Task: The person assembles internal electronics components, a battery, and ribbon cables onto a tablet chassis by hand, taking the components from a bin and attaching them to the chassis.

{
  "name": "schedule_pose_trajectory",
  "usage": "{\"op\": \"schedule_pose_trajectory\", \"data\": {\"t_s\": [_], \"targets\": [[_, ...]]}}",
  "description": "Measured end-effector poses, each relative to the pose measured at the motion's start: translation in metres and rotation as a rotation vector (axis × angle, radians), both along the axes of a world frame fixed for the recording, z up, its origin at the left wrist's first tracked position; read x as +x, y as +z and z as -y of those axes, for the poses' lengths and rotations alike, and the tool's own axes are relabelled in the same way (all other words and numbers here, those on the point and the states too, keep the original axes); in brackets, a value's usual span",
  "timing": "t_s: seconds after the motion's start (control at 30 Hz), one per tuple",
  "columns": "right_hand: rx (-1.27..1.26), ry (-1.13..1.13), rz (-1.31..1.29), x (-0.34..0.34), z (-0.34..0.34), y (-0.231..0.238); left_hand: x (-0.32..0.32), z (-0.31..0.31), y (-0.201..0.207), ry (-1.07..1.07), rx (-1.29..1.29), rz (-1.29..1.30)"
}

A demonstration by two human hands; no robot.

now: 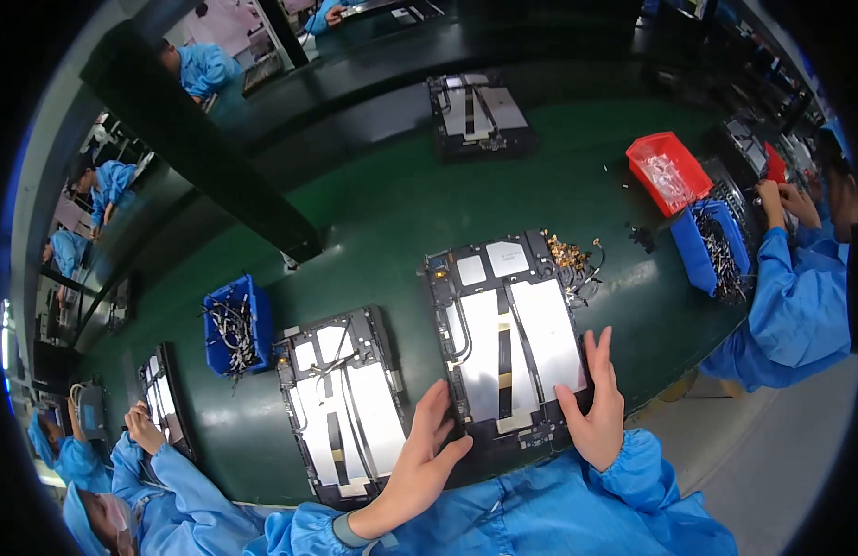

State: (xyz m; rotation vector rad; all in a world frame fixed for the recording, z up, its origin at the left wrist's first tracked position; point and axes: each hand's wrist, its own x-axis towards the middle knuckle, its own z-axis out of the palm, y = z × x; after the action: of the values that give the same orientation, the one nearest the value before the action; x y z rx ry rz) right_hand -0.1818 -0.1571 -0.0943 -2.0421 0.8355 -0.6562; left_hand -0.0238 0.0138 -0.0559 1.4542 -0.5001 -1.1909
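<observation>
In front of me lies an opened tablet (466, 357) with silver battery panels, a black ribbon down its middle and dark circuit parts round the edges. My left hand (419, 468) is at its lower left corner, fingers stretched and thumb apart. Along the right edge is my right hand (596, 408), open, its fingers pointing up beside the frame and its thumb over the lower right rim. I cannot tell how firmly either hand touches. A second opened tablet (308, 403) lies to the left, partly behind my left hand. A heap of small gold-ended cables (572, 259) sits at the upper right corner.
Blue bins of cables stand left (266, 315) and right (693, 264), near a red bin (665, 153) of small clear pieces. Another opened tablet (503, 107) lies farther back. A dark post (202, 153) rises from the green table (373, 222). Co-workers sit on both sides.
</observation>
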Motion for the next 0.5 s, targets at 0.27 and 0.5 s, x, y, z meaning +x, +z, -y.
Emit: {"op": "schedule_pose_trajectory", "data": {"t_s": [0.27,0.5], "targets": [[0.142,0.104,0.399,0.007,0.013,0.058,-0.006,-0.010,0.042,0.065,-0.271,0.085],[0.110,0.155,0.248,0.041,0.258,0.107,0.047,-0.026,0.044,-0.216,-0.051,0.936]]}}
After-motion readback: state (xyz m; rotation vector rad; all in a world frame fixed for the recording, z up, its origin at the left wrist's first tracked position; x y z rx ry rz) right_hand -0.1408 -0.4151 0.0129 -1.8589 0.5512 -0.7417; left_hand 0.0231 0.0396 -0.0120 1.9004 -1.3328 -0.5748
